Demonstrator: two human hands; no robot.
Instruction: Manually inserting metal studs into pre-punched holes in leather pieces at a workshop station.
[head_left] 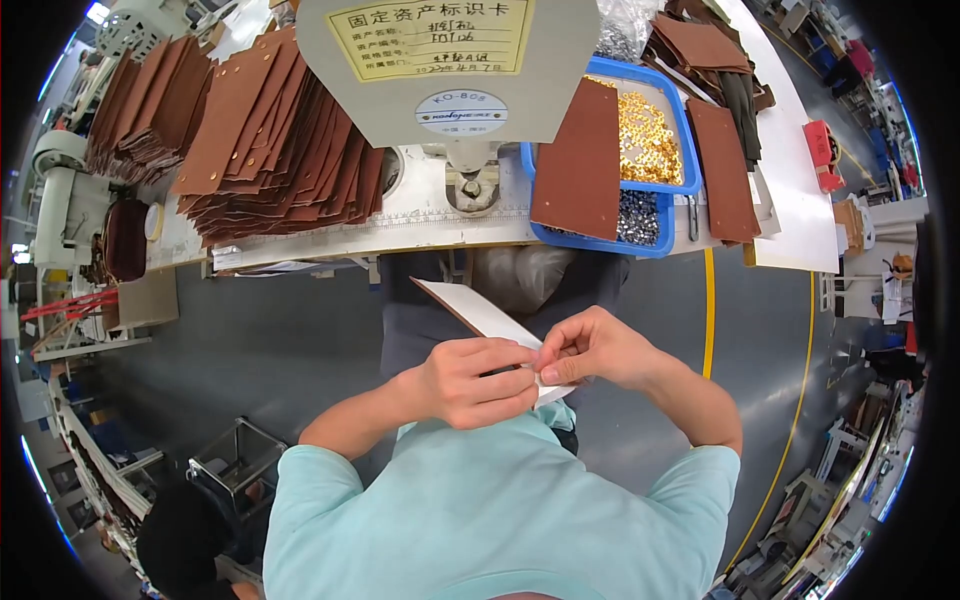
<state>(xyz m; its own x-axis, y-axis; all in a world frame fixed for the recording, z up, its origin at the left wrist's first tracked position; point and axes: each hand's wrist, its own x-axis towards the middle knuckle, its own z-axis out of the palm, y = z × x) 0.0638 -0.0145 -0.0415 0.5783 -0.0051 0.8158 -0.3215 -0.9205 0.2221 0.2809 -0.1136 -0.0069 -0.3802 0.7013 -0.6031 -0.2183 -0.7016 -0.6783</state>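
Note:
A flat leather piece [482, 312], white on the face that shows and brown along its edge, is held over my lap and slants up to the left. My left hand [478, 383] has its fingers closed around the lower end. From the other side my right hand [597, 350] pinches the same end with thumb and forefinger. The fingertips of both hands meet there, and whether a small part lies between them is hidden. Ahead, the grey head of a press machine [450, 110] stands over the table edge.
Stacked brown leather pieces with gold rivets [265, 140] lie at the table's left. Right of the machine, a blue tray [690, 165] holds small gold parts [645, 135], with a brown panel [578, 165] leaning across it. Another brown panel [722, 170] overhangs the edge farther right.

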